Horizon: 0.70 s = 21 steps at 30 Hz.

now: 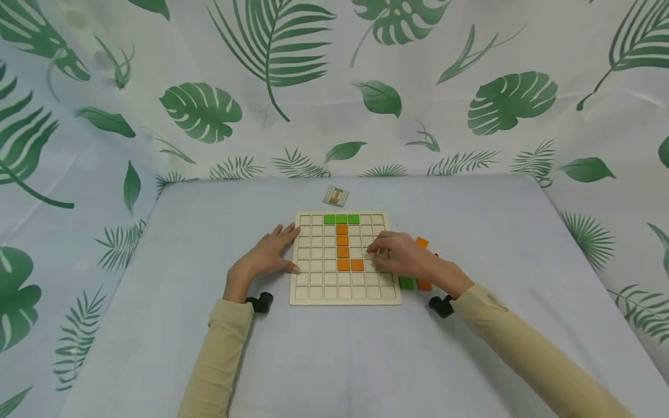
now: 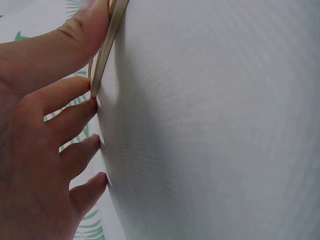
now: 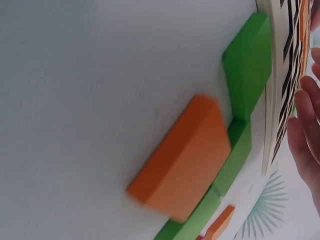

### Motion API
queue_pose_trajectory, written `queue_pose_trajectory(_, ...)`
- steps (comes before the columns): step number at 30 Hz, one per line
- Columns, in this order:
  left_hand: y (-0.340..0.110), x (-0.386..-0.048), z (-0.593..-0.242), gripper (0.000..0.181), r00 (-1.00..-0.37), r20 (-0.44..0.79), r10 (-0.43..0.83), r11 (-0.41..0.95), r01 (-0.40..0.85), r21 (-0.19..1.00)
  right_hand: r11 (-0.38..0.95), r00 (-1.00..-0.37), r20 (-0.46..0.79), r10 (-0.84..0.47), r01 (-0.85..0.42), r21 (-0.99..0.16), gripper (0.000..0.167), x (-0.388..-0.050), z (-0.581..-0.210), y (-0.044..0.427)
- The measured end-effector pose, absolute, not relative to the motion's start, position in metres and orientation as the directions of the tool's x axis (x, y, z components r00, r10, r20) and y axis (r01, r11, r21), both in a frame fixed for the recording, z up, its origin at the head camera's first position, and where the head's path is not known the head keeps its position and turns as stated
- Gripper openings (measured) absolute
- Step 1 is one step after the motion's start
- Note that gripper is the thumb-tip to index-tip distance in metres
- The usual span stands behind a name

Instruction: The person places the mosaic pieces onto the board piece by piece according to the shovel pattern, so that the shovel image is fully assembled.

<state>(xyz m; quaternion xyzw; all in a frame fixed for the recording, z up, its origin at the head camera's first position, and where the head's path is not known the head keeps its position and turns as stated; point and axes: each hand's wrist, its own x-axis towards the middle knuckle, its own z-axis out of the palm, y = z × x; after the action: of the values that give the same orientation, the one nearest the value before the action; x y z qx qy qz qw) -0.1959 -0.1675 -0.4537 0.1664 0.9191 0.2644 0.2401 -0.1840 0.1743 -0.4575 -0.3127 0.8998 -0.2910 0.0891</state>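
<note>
A square wooden grid board [image 1: 324,295] lies on the table. It carries green tiles [image 1: 341,219] in its top row, a column of orange tiles [image 1: 342,240] below them, and one orange tile [image 1: 358,265] beside the column's foot. My left hand [image 1: 265,253] rests along the board's left edge, thumb and fingers spread; in the left wrist view the thumb [image 2: 75,42] touches that edge. Over the board's right part hovers my right hand [image 1: 402,253], fingers bent and thumb apart, with no tile visible between them. Its fingertips are near the lone orange tile.
Loose green tiles [image 3: 250,65] and orange tiles [image 3: 187,160] lie right of the board, partly under my right arm. A small pattern card [image 1: 336,196] lies behind the board. Black wrist devices [image 1: 261,302] show at both wrists. A leaf-print curtain [image 1: 313,128] borders the table.
</note>
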Motion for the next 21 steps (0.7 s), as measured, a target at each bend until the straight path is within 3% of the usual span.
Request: queue_pose_trajectory(21, -0.168, -0.195, -0.453, 0.100, -0.827, -0.343, 0.445, 0.803, 0.199, 0.561, 0.763, -0.904, 0.055, -0.425, -0.390, -0.515, 0.024, -0.190, -0.459, 0.226)
